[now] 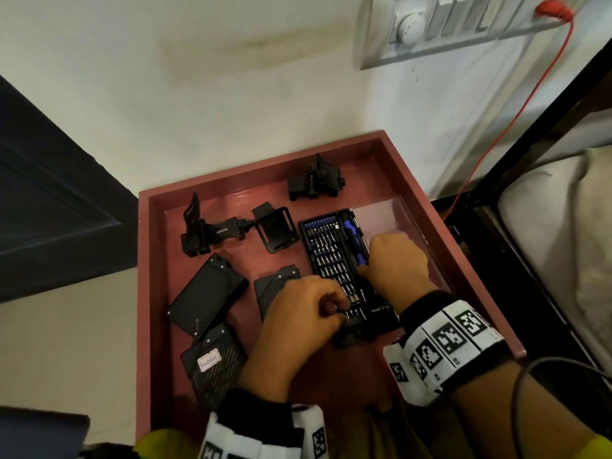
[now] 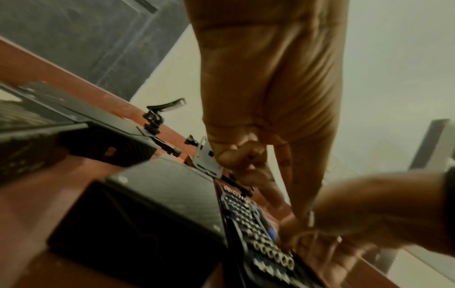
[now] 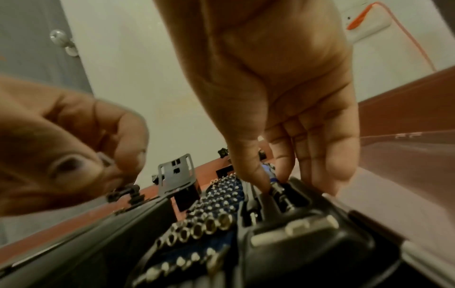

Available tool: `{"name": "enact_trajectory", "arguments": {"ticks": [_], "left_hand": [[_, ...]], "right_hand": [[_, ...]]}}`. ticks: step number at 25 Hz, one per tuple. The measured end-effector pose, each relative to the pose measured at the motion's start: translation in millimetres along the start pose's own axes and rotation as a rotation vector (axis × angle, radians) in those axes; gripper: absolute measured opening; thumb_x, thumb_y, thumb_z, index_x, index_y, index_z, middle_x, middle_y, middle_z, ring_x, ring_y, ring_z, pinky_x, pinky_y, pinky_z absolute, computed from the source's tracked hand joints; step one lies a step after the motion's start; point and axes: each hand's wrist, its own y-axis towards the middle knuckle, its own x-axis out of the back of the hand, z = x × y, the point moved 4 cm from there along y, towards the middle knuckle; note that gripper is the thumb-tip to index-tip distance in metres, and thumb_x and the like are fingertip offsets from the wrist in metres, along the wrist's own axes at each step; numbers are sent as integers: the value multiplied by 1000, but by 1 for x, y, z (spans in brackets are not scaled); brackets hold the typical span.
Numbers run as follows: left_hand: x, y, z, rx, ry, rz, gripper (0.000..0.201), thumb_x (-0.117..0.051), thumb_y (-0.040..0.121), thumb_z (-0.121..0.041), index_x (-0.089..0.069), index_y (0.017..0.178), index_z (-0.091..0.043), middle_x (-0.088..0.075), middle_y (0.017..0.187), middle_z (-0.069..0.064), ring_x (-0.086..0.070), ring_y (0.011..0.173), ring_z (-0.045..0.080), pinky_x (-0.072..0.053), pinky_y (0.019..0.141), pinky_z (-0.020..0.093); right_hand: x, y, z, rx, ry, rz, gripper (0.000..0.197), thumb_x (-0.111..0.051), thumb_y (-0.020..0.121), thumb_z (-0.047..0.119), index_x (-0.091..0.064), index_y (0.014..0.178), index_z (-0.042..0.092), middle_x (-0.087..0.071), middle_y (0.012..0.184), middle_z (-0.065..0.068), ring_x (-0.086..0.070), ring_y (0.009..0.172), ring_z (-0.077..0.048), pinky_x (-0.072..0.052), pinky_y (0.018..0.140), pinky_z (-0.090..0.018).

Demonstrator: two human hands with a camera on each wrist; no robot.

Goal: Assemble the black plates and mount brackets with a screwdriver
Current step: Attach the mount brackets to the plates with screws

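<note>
An open screwdriver bit kit (image 1: 331, 253) lies in the red tray (image 1: 145, 260). Its blue-handled screwdriver (image 1: 352, 236) sits in the slot along the kit's right side. My right hand (image 1: 362, 268) reaches down onto it, and in the right wrist view thumb and forefinger pinch the screwdriver (image 3: 267, 169) in its slot. My left hand (image 1: 339, 308) hovers over the kit's near end, fingers curled, pinching a small bit. Black plates (image 1: 208, 289) (image 1: 212, 362) (image 1: 275, 283) lie left of the kit. Mount brackets (image 1: 212, 226) (image 1: 314, 180) (image 1: 275, 230) stand toward the far side.
The kit's clear lid (image 1: 387, 213) lies flat against the tray's right wall. A bed frame and mattress (image 1: 563, 226) stand close on the right. A red cable (image 1: 530, 104) runs down the wall behind. The floor lies to the left of the tray.
</note>
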Motion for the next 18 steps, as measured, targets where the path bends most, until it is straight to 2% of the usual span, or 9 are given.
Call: {"name": "enact_trajectory", "arguments": {"ticks": [3,5,8,11,13,16,18], "left_hand": [[-12,0,-12,-29,291,17,17,-69,83,-30,-67,99,-35,-50,90,-14,-54,89,6,-42,71,24],[-16,1,-15,-32,330,13,20,-66,86,-35,-65,106,-36,-46,93,-16,-53,95,7,-37,70,23],[-12,4,-12,-1,278,-46,17,-69,84,-31,-66,100,-36,-46,88,-16,-55,90,6,-36,66,22],[-5,5,-6,22,226,-118,13,-73,80,-29,-68,92,-34,-50,83,-14,-55,82,6,-39,63,23],[-8,5,-7,-3,250,-95,15,-72,81,-29,-68,94,-33,-48,85,-15,-53,82,6,-37,62,21],[-17,6,-8,-31,295,-33,20,-70,84,-30,-67,103,-35,-43,89,-18,-44,80,0,-25,57,12],[-18,6,-7,-31,320,-21,23,-69,84,-30,-67,106,-36,-43,89,-18,-48,86,2,-28,60,18]], "right_hand": [[1,-3,5,8,-36,-41,33,-56,94,36,-58,112,8,-59,112,-10,-58,105,-25,-37,69,-30],[0,0,4,13,-37,-58,40,-53,94,41,-53,118,9,-56,117,-9,-57,108,-25,-36,69,-31],[0,3,5,9,-30,-53,41,-54,94,39,-49,122,10,-56,119,-8,-57,108,-25,-35,68,-32],[5,3,16,30,-65,-95,24,-57,93,26,-58,112,11,-61,102,-5,-54,85,-22,-37,65,-30],[6,3,22,38,-70,-119,21,-59,91,21,-60,109,11,-57,93,-4,-50,80,-21,-38,64,-30],[11,4,16,-11,21,-116,22,-65,85,29,-57,96,12,-46,82,-2,-44,75,-22,-37,63,-29],[15,4,5,-38,125,-119,30,-67,79,36,-51,79,10,-48,75,-2,-48,71,-23,-38,61,-29]]}}
